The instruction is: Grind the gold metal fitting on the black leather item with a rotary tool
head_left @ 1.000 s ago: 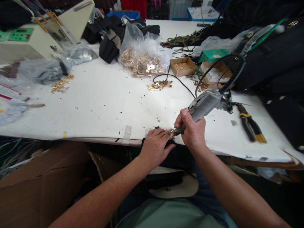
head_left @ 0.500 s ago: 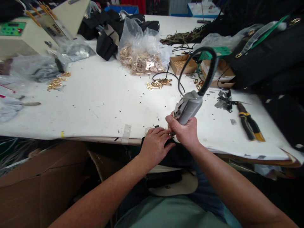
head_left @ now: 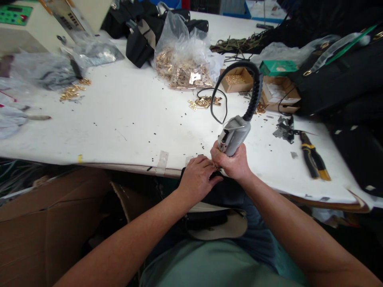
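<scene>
My right hand (head_left: 231, 160) is wrapped round a grey corded power tool (head_left: 236, 133), whose lower end points down at the table's front edge. Beside it, my left hand (head_left: 199, 175) presses on a dark piece (head_left: 218, 174) at that edge, fingers bent over it and thumb stretched beneath. A small gold-coloured part (head_left: 216, 168) shows between the two hands. The tool's tip is mostly hidden by the fingers. Its thick black cable (head_left: 255, 91) loops up and back to the left.
Gold metal pieces (head_left: 203, 103) lie behind the tool, near a clear bag of parts (head_left: 188, 71). Small boxes (head_left: 236, 79) stand behind right. Yellow-black pliers (head_left: 314, 155) and dark metal plates (head_left: 285, 129) lie right. A machine (head_left: 26, 32) stands far left.
The tool has tilted slightly, and its cable loop has shifted left. My hands stay together at the table edge. The whole view has shifted a little.
</scene>
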Motion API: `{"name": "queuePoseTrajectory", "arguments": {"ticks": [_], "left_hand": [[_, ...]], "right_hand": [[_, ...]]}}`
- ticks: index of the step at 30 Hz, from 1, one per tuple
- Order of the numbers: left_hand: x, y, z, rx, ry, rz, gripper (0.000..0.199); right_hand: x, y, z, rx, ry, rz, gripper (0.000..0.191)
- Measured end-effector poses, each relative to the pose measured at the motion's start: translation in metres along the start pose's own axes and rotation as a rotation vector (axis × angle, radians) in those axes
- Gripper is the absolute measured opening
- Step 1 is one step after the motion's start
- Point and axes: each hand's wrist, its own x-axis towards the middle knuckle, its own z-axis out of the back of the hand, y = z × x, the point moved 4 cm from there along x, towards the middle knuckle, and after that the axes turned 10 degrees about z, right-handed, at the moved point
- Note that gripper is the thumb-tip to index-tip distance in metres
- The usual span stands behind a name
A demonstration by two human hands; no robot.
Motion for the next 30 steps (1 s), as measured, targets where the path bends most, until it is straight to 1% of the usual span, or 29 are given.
{"name": "queuePoseTrajectory", "arguments": {"ticks": [3,8,11,13,15,16,18,20,22,24,25,27,28,30], "left_hand": [[-0.001,-0.002,0.001,0.025,-0.001,0.004,0.024],[-0.001,-0.005,0.005,0.156,0.002,0.027,0.024],[-0.001,-0.007,0.006,0.215,0.028,0.020,0.025],[-0.001,-0.008,0.007,0.230,0.036,0.014,0.027],[-0.001,-0.008,0.008,0.229,0.043,0.012,0.028],[-0.001,-0.008,0.008,0.224,0.051,0.011,0.027],[-0.001,-0.007,0.009,0.209,0.079,0.012,0.026],[-0.001,-0.006,0.010,0.194,0.105,0.021,0.026],[-0.001,-0.005,0.010,0.184,0.122,0.032,0.028],[-0.001,-0.005,0.011,0.178,0.129,0.038,0.029],[-0.001,-0.005,0.011,0.176,0.131,0.041,0.030],[-0.001,-0.006,0.012,0.172,0.132,0.047,0.030],[-0.001,-0.006,0.012,0.168,0.130,0.050,0.030],[-0.002,-0.006,0.013,0.156,0.128,0.053,0.030]], "right_hand": [[0.000,0.000,0.002,0.048,-0.038,-0.009,0.030],[0.001,-0.007,0.007,0.098,-0.070,-0.037,0.047],[0.002,-0.001,0.015,0.117,-0.137,-0.018,0.050],[0.005,0.009,0.028,0.061,-0.213,0.002,0.050],[0.009,0.019,0.045,-0.119,-0.259,0.035,0.050],[0.011,0.022,0.054,-0.259,-0.243,0.051,0.050],[0.015,0.019,0.068,-0.576,-0.133,0.070,0.047],[0.017,0.004,0.078,-0.839,0.025,0.053,0.042],[0.015,-0.016,0.085,-0.998,0.145,0.024,0.042],[0.010,-0.030,0.089,-1.097,0.199,0.029,0.046],[0.007,-0.033,0.090,-1.135,0.202,0.046,0.045],[-0.002,-0.031,0.088,-1.171,0.161,0.110,0.040],[-0.008,-0.027,0.085,-1.152,0.124,0.157,0.034],[-0.023,-0.018,0.075,-1.028,0.082,0.256,0.024]]}}
